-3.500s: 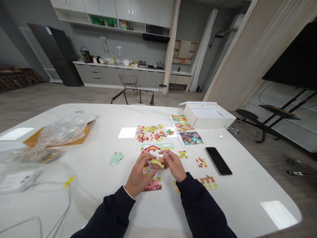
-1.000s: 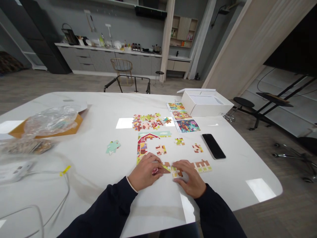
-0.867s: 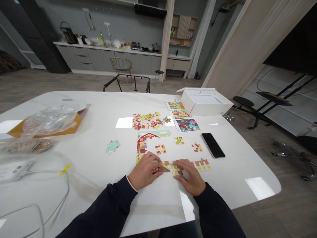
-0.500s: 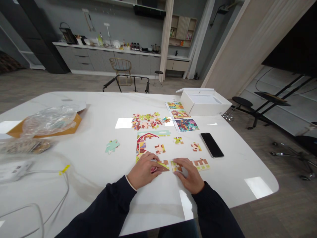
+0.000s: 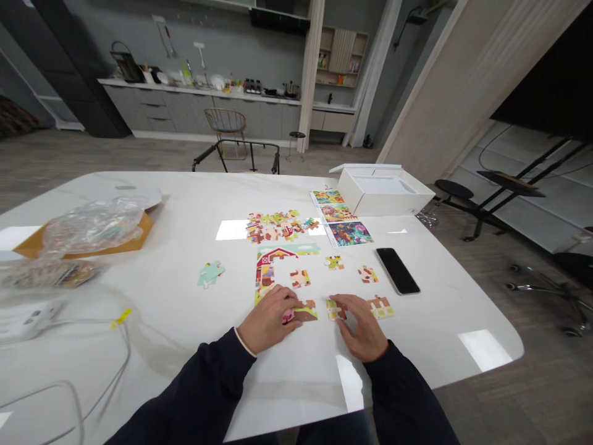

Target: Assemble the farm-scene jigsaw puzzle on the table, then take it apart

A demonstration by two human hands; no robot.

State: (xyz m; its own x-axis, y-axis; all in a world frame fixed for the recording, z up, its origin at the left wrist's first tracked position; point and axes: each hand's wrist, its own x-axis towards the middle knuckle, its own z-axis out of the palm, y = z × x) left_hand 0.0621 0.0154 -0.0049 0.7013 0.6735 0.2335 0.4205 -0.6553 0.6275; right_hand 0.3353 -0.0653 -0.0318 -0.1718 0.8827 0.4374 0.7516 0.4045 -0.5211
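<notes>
Tabletop: glossy white slab, and we're looking straight down on the action from its near edge.
Left hand: fingers curved down over a brown-and-green jigsaw piece, pressing it to the table, a pink jigsaw piece right beside them; a true pinch? Can't tell.
Right hand: open, fingers spread, tips resting on a cream-and-brown jigsaw piece, no pinch.
Just right of it: a fence-patterned strip of jigsaw pieces.
Straight ahead: an L-shaped red-barn puzzle section, its lower end touching the left hand, with three small loose jigsaw pieces around it.
Left side: a mint-green jigsaw piece alone, then a crumpled clear plastic bag on a kraft envelope.
Right side: a black smartphone.
Far side: a heap of jigsaw pieces, printed picture cards, and an open white cardboard box.
Background: grey kitchen counter.
</notes>
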